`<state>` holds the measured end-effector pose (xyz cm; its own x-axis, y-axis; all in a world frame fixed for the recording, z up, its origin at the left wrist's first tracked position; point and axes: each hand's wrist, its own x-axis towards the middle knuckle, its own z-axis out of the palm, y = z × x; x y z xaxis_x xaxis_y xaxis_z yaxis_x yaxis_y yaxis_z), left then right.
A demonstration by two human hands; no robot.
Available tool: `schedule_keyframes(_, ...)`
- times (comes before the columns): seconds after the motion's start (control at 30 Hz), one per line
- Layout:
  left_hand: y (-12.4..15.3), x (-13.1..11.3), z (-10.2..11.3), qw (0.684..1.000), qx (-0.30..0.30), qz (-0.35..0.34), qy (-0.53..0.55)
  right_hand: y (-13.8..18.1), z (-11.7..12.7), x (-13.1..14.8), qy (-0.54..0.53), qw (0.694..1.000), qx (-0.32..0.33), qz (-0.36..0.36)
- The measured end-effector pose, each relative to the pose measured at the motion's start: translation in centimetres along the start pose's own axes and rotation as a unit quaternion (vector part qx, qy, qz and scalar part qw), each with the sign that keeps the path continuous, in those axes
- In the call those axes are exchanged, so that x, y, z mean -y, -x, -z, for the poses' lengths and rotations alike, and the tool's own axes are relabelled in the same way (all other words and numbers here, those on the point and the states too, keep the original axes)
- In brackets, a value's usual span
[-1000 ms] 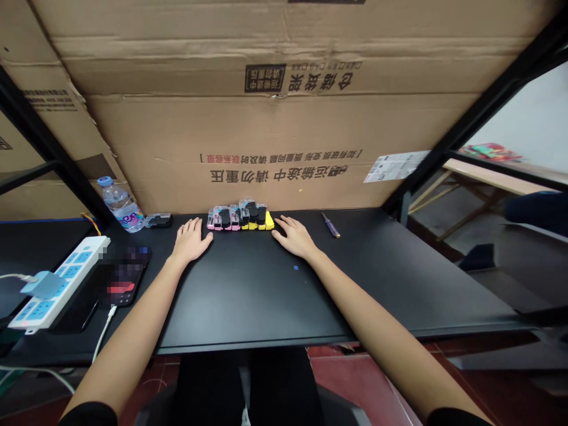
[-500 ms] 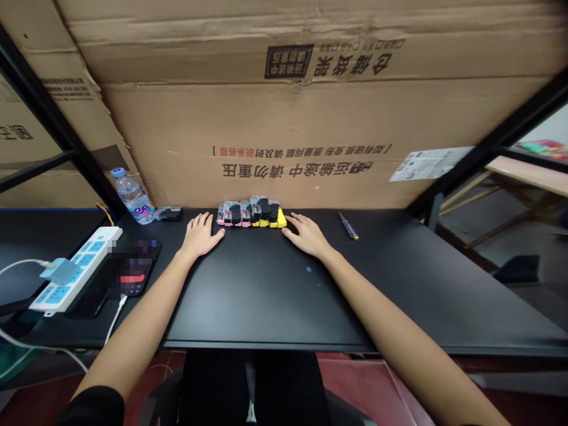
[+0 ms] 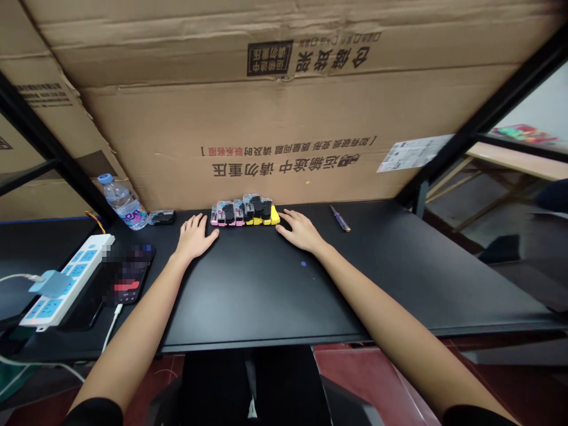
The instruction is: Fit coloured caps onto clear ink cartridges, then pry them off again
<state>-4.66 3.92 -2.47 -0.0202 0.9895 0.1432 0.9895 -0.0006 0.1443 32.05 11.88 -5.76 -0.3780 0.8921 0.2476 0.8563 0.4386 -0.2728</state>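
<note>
My left hand (image 3: 193, 238) lies flat on the black table (image 3: 248, 290), fingers stretched out, just left of a row of small cartridge-like pieces. My right hand (image 3: 300, 231) rests flat at the row's other end, thumb and fingers apart, close to the yellow end piece (image 3: 274, 216); whether it touches is hard to tell. The row holds several pink-based pieces (image 3: 227, 214) on the left and yellow-based ones on the right, with black and clear patterned tops. Neither hand holds anything. A screwdriver (image 3: 340, 219) with a bluish handle lies right of my right hand.
A cardboard sheet (image 3: 284, 118) stands along the table's back edge. At the left are a water bottle (image 3: 124, 204), a small black-and-clear piece (image 3: 162, 217), a power strip (image 3: 73, 278) with a plugged-in charger (image 3: 52, 284), and a phone (image 3: 133, 275) on a white cable. A small blue disc (image 3: 303, 264) lies mid-table.
The camera view has turned slightly, so the scene sits a little further left in the picture. Both hands stay flat in the same places beside the row.
</note>
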Motion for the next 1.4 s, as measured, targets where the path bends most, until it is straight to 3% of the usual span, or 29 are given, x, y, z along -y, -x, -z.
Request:
schedule_keyframes(0.2,0.0,0.0,0.0,1.000,-0.003,-0.007,0.001,0.0,-0.5,0.3,0.001,0.999,0.022,-0.035)
schedule_keyframes(0.77,0.6,-0.6,0.4,0.999,0.041,0.020,-0.003,0.0,-0.3,0.2,0.026,1.000,-0.010,-0.004)
schedule_keyframes(1.4,0.9,-1.4,1.5,0.997,0.067,0.045,-0.020,0.1,0.4,1.0,0.042,0.999,0.002,-0.016)
